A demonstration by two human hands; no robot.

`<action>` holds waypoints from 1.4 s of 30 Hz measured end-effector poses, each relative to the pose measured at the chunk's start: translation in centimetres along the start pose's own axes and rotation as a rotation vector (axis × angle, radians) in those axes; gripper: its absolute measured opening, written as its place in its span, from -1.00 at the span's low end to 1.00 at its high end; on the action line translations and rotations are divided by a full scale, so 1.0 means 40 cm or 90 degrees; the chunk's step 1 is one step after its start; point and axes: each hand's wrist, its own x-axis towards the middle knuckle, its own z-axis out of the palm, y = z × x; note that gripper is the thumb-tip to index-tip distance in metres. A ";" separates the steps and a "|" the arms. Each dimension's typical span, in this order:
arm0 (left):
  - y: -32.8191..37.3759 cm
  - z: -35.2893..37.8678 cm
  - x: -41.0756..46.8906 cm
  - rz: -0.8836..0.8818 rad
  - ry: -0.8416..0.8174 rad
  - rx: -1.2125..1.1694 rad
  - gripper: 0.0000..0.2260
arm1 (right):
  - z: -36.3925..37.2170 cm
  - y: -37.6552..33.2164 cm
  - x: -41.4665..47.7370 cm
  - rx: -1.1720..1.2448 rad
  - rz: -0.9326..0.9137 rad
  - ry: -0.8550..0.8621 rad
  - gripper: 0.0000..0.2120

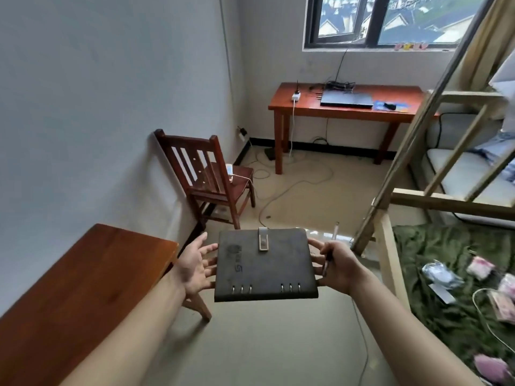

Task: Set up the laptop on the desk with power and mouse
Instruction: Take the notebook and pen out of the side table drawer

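A closed dark laptop [346, 100] lies on the far red-brown desk [303, 108] under the window, with tangled black cables [337, 85] behind it and a white power strip [296, 96] to its left. A black mouse [389, 106] rests on a blue pad right of the laptop. In front of me I hold a dark ring-binder notebook [264, 267] flat between both hands. My left hand [196, 266] supports its left edge with fingers spread. My right hand [338, 267] grips its right edge and also pinches a pen [330, 250].
A second wooden desk [83, 288] stands at my near left. A wooden chair [207, 176] with a charging phone sits by the left wall. Cables trail across the floor [292, 188]. A wooden bunk-bed frame [404, 168] and a green blanket [446, 296] with clutter fill the right.
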 end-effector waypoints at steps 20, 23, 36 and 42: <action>0.746 0.599 0.974 -0.088 -0.237 0.189 -0.46 | -0.434 -0.712 0.547 0.261 -0.115 0.151 -0.36; 0.817 0.707 1.115 -0.095 -0.232 0.205 -0.46 | -0.536 -0.808 0.666 0.261 -0.121 0.155 -0.39; 1.280 1.187 1.629 -0.072 -0.194 0.176 -0.45 | -0.918 -1.483 1.121 0.235 -0.105 0.090 -0.34; 1.423 1.404 1.976 -0.100 -0.210 0.191 -0.45 | -1.104 -1.736 1.338 0.239 -0.106 0.131 -0.45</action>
